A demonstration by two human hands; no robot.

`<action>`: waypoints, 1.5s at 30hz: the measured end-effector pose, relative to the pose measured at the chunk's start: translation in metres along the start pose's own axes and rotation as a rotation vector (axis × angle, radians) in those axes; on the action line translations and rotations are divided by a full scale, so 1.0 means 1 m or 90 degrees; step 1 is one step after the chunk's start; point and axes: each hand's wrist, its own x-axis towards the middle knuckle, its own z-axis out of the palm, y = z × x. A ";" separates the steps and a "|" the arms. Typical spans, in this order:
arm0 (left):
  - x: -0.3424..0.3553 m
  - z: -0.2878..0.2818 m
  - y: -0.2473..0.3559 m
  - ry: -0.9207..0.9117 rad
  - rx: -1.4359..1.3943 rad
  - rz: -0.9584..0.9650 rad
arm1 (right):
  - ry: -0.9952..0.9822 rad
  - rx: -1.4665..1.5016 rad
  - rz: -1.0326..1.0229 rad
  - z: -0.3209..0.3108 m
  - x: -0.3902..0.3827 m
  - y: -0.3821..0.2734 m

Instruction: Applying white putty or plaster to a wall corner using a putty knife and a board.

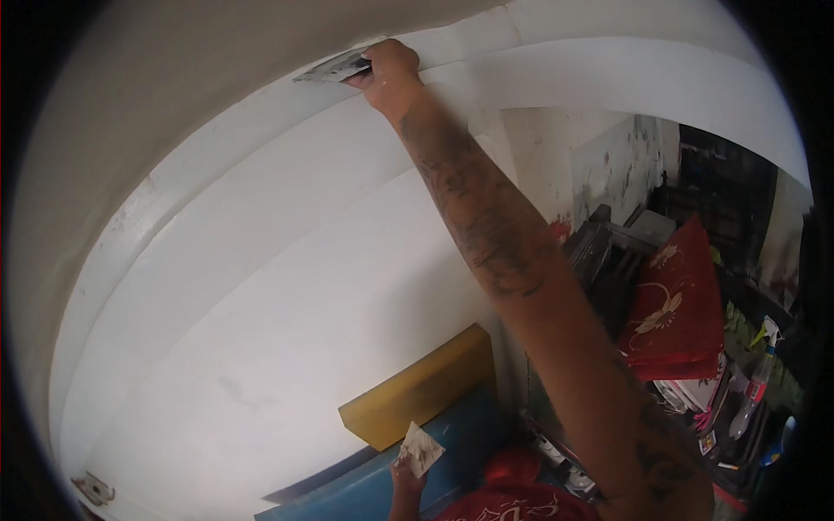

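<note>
My right arm reaches far up. At its end, my right hand (393,71) is closed round a wide putty knife (332,68). The grey, smeared blade points left, lying along the white moulding (261,113) where the wall meets the ceiling. Low in the view, my left hand (406,479) grips a small flat piece coated with off-white putty (421,449). Whether that piece is a second knife or a little board, I cannot tell. Its fingers show only in part.
A yellow block-like piece (417,386) and a blue surface (347,486) stand against the white wall (287,304). On the right are a red flower-patterned cloth (673,304), a spray bottle (757,378) and dark clutter. A metal wall fitting (93,488) sits at lower left.
</note>
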 end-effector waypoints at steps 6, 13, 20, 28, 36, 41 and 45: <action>-0.006 -0.002 0.006 0.035 -0.367 -0.220 | -0.093 -0.052 0.048 -0.006 0.020 0.000; -0.024 -0.005 -0.005 0.020 -0.064 -0.082 | -0.379 -0.904 -0.322 -0.020 0.019 -0.011; -0.036 0.018 -0.022 0.038 -0.186 -0.062 | -0.318 -0.382 -0.178 -0.044 0.058 -0.022; -0.055 0.031 -0.049 0.094 -0.410 -0.150 | -0.202 -0.802 -0.475 -0.023 0.005 -0.032; -0.041 0.012 -0.029 0.059 -0.726 -0.326 | -0.178 -0.557 -0.189 -0.023 0.007 -0.080; -0.057 0.038 -0.063 0.093 -0.428 -0.108 | -0.175 -0.389 -0.123 -0.010 -0.005 -0.090; -0.053 0.033 -0.058 0.069 -0.443 -0.107 | -0.095 -0.092 -0.031 0.006 -0.032 -0.093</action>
